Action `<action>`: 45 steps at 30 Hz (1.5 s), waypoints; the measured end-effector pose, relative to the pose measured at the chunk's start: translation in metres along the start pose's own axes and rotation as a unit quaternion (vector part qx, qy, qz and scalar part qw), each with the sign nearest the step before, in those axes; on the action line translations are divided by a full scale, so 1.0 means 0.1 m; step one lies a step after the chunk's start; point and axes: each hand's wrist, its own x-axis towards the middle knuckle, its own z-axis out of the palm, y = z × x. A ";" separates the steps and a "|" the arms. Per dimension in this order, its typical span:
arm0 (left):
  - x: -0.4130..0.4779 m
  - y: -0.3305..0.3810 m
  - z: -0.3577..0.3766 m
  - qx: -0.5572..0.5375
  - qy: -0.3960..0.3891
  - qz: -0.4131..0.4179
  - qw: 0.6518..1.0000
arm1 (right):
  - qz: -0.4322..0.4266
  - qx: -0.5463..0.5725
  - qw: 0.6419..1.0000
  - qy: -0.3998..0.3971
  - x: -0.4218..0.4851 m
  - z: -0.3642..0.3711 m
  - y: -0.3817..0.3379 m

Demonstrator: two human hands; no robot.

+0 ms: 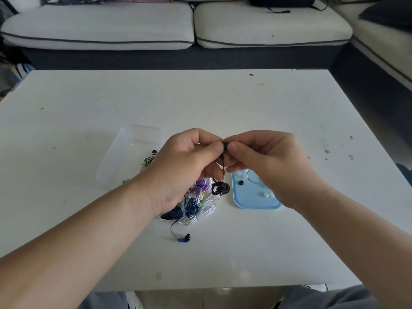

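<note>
Centrally, just above a white surface [223, 103], viewed looking down from head height: a black earbud [224, 145] pinched from both sides. On its left, thumb and forefinger of the left hand [185, 166], grip clamped on the earbud body. On its right, thumb and forefinger of the right hand [267, 166], grip clamped on the other end, seemingly at the ear tip, though too small to tell for sure. Long axis of the earbud roughly level, running left to right between the two grips, both equally near. Straight down from the pinch, a thin black cable [223, 172] ending in a coiled black bundle [220, 188], hanging just over or perhaps touching the surface. Directly below the right hand, just beside the bundle, a pale blue lid [254, 202] lying flat, with a white ear tip [266, 194] and a black ear tip [240, 182] loose on it. Under the left wrist, a tangle of other earphones [194, 206]; beyond that, a clear plastic box [133, 148]. Likely next: a pull or push along that level axis, right hand against left, with the lid straight below.
</note>
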 end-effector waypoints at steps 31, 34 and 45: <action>-0.03 0.17 -0.07 -0.133 0.021 -0.022 0.991 | 0.265 0.082 0.923 -0.265 -0.03 0.02 0.28; 0.01 0.12 -0.14 -0.061 0.061 -0.013 0.996 | 0.267 0.080 0.934 -0.223 -0.01 -0.04 0.25; 0.08 0.08 -0.18 0.003 0.093 0.007 0.996 | 0.250 0.180 0.933 -0.185 -0.03 -0.13 0.09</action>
